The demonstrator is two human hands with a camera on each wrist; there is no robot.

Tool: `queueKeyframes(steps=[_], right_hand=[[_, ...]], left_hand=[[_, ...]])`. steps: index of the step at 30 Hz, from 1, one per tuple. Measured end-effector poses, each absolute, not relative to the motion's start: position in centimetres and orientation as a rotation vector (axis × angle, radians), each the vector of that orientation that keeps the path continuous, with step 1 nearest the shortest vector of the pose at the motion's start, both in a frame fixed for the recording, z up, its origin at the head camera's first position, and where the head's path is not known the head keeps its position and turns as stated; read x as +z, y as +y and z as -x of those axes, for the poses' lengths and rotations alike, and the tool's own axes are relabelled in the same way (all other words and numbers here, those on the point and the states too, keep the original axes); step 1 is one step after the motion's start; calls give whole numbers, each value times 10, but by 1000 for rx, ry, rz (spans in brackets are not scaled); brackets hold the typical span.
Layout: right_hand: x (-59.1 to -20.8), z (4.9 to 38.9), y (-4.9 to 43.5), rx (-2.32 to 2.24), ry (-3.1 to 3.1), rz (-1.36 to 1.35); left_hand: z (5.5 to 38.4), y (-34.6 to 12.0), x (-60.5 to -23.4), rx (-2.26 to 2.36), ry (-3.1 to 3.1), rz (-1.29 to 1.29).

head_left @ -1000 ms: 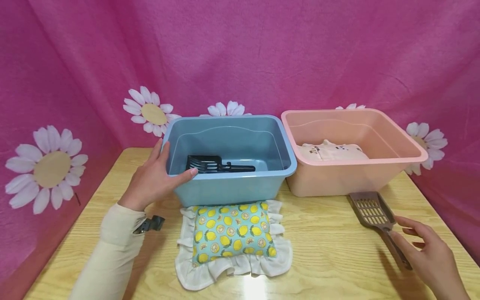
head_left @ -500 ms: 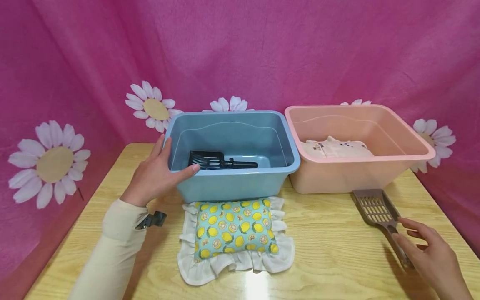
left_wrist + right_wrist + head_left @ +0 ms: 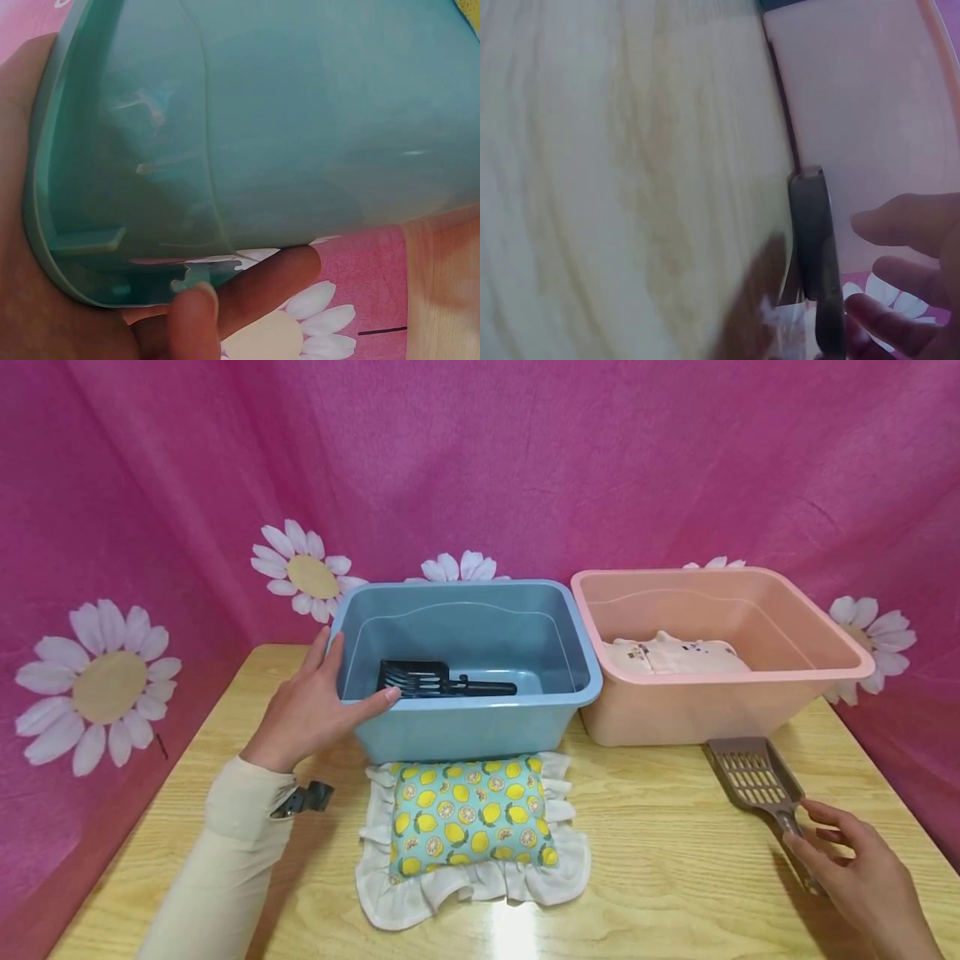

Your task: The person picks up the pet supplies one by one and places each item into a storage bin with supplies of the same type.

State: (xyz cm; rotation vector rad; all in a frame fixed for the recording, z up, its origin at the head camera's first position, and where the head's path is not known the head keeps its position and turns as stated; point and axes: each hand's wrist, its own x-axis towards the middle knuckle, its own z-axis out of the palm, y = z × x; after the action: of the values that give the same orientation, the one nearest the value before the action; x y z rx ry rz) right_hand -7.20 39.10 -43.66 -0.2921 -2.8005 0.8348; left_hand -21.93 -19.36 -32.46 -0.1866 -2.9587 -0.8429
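A blue plastic tub [image 3: 465, 727] stands left of centre with a black litter scoop [image 3: 420, 679] lying inside. My left hand [image 3: 303, 714] grips the tub's near left corner, its thumb over the front rim. In the left wrist view, fingers [image 3: 274, 281] bend beneath the rim on the outside. At the right, a brown slotted litter scoop [image 3: 757, 774] lies before the pink tub [image 3: 690, 710]. Over its handle hovers my right hand [image 3: 862, 868], thumb and fingers apart on either side. The right wrist view shows a gap between the thumb and the scoop.
A ruffled cushion with a lemon print [image 3: 468, 822] lies against the blue tub's front. Inside the pink tub rests a cream patterned cloth item [image 3: 675, 656]. The two tubs touch or nearly touch. A pink curtain with daisies [image 3: 480, 468] encloses the wooden table [image 3: 645, 827].
The head view has shifted slightly. My right hand has moved a little along the brown scoop's handle. My left hand stays at the blue tub's corner.
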Motion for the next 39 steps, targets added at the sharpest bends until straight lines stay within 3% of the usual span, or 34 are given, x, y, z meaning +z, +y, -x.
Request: queueKeyframes(steps=[39], right_hand=[[-446,68,398,753,-2894,229]], left_hand=[[220,-195,-326,-875,-2949,203]])
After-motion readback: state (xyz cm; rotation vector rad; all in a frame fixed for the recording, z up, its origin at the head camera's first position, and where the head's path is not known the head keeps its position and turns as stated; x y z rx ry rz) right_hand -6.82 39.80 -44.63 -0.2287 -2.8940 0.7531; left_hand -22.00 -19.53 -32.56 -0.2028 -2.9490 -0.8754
